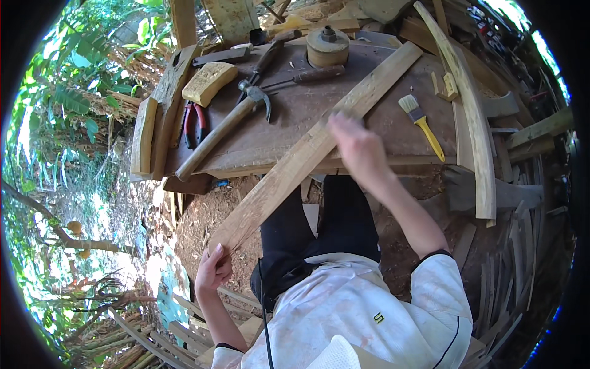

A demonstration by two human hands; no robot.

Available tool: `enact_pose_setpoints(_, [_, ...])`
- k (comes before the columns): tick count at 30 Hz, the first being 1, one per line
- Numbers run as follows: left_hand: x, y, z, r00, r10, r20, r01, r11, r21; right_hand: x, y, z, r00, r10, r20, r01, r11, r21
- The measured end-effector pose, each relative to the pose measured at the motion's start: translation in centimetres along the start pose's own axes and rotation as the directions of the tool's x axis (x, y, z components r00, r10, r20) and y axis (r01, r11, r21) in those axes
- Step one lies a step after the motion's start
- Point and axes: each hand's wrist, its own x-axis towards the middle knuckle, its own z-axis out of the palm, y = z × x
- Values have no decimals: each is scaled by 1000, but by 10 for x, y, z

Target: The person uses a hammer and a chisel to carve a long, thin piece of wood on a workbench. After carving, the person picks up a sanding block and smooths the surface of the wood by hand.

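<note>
A long flat wooden board [270,183] slants across the workbench [239,144], its near end jutting past the front edge toward me. My left hand [213,269] grips that near end, thumb on top. Over the board's middle, my right hand [362,150] is closed, with its fingers at the wood and smeared by motion. Something small and greyish shows at those fingertips, too blurred to name. Left of the board lie a claw hammer [215,138] and red-handled pliers [194,125]. To its right rests a paintbrush [423,130] with a yellow handle.
A round lidded container [327,48] stands at the bench's back, near a wooden-handled tool [319,74]. A yellowish block [210,83] lies at the back left. One long curved wooden piece [470,117] leans along the right side. Thin wood strips [513,264] crowd the lower right.
</note>
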Motion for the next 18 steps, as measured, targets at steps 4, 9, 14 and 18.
enact_pose_setpoints(4, [-3,-4,-11,999,37,-27,-37,999,2,7,8,-4,999,31,-32,-36,988,-152])
enact_pose_setpoints(9, [-15,-10,-41,993,32,-110,-34,999,-15,10,31,-6,999,10,44,-7,997,-74])
enact_pose_setpoints(14, [-23,-13,-56,960,131,-247,-148,988,-51,11,20,2,991,-132,-13,127,972,-200])
enact_pose_setpoints(18, [-33,-16,-83,934,214,-288,-237,970,-49,37,38,-28,914,314,256,-282,947,-155])
